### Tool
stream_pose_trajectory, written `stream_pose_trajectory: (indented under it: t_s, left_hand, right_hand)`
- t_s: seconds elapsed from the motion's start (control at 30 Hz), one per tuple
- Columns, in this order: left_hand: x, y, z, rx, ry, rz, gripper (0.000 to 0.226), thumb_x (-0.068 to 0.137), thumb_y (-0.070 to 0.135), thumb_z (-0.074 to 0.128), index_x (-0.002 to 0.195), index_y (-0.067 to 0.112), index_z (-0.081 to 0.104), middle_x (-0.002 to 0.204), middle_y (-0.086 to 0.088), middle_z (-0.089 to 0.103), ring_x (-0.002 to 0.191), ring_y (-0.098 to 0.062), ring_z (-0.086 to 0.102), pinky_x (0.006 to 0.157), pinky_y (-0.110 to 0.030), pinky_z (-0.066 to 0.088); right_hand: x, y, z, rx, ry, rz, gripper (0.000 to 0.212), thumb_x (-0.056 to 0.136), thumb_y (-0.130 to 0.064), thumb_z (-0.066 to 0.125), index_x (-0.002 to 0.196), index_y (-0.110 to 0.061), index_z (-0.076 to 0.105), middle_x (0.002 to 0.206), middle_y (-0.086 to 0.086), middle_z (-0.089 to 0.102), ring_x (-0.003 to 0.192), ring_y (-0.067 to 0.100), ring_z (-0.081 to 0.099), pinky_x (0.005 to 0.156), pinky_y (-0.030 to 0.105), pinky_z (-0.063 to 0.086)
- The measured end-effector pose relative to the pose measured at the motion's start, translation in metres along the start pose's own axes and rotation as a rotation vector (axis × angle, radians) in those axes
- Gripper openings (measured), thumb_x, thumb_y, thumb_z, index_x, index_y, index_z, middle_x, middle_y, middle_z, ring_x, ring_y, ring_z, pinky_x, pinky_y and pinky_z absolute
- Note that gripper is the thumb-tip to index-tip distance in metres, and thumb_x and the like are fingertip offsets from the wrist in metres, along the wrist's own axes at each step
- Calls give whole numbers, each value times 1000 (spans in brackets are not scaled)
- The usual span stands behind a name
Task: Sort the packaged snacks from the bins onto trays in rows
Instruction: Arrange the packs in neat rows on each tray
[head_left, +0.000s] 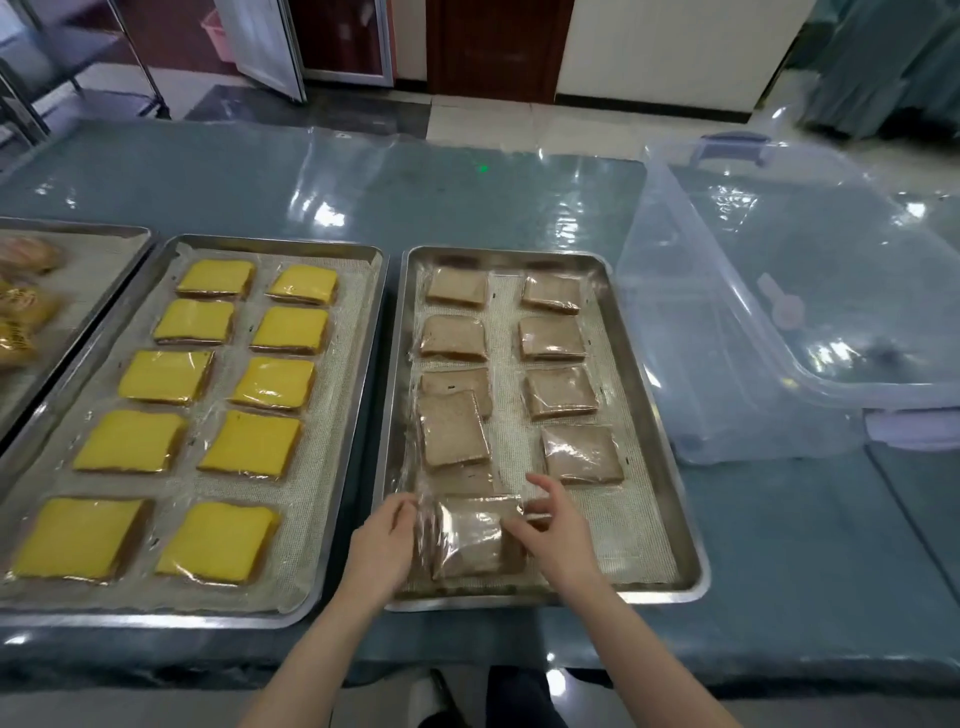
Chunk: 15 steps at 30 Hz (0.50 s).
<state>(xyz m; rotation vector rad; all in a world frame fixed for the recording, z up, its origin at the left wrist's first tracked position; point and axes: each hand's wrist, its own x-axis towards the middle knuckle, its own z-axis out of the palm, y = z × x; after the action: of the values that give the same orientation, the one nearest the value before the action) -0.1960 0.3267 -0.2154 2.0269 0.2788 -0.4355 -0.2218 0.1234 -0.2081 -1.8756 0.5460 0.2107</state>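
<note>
A steel tray (654, 410) in front of me holds several clear-wrapped brown bread slices in two columns. At its near left corner lies a wrapped brown slice (470, 540). My left hand (382, 545) grips its left edge, and my right hand (553, 525) pinches its right side with the index finger lifted. Just behind it, another brown slice (452, 428) lies askew, overlapping the packet behind it. The tray's near right spot shows bare liner.
A second steel tray (358, 374) to the left carries two columns of yellow wrapped slices. A third tray (109, 260) at far left holds blurred orange packets. A clear plastic bin (737, 332) with nothing in it stands at right on the plastic-covered blue table.
</note>
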Motion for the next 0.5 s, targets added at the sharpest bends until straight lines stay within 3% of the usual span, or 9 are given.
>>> stream_pose_trajectory:
  t_s: [0.1, 0.2, 0.3, 0.43, 0.5]
  left_hand:
    - [-8, -6, -3, -13, -26, 90, 21, 101, 30, 43, 120, 34, 52, 90, 1, 69, 70, -12, 63, 63, -28, 53]
    - [-12, -7, -3, 231, -96, 224, 25, 94, 22, 57, 119, 23, 59, 110, 4, 60, 95, -11, 59, 87, -25, 48]
    - [-16, -6, 1, 446, -126, 269, 34, 90, 12, 60, 124, 16, 59, 139, -4, 44, 120, -14, 50, 105, -20, 35]
    - [-24, -6, 7, 543, -55, 381, 34, 88, 3, 57, 121, 13, 62, 158, -5, 19, 134, -16, 40, 108, -19, 30]
    - [-23, -3, 7, 556, 20, 418, 30, 88, 4, 58, 116, 11, 65, 157, -6, 20, 137, -18, 36, 109, -20, 28]
  right_hand:
    - [-3, 12, 10, -106, -31, 45, 52, 84, -15, 73, 130, -23, 50, 98, -9, 63, 84, 6, 61, 63, 14, 45]
    - [-2, 17, 19, -136, -36, 55, 48, 83, -12, 73, 128, -17, 55, 98, -9, 63, 85, 8, 62, 67, 18, 52]
    - [-1, 18, 25, -130, -18, 31, 48, 82, -7, 72, 127, -14, 57, 99, -7, 64, 85, 8, 63, 62, 7, 45]
    - [-1, 18, 29, -144, -7, 28, 47, 83, -9, 72, 126, -16, 57, 103, -7, 64, 94, 11, 64, 62, 3, 43]
    - [1, 14, 26, -168, 54, 18, 46, 84, -18, 72, 128, -18, 57, 111, -5, 64, 93, 10, 62, 72, 9, 45]
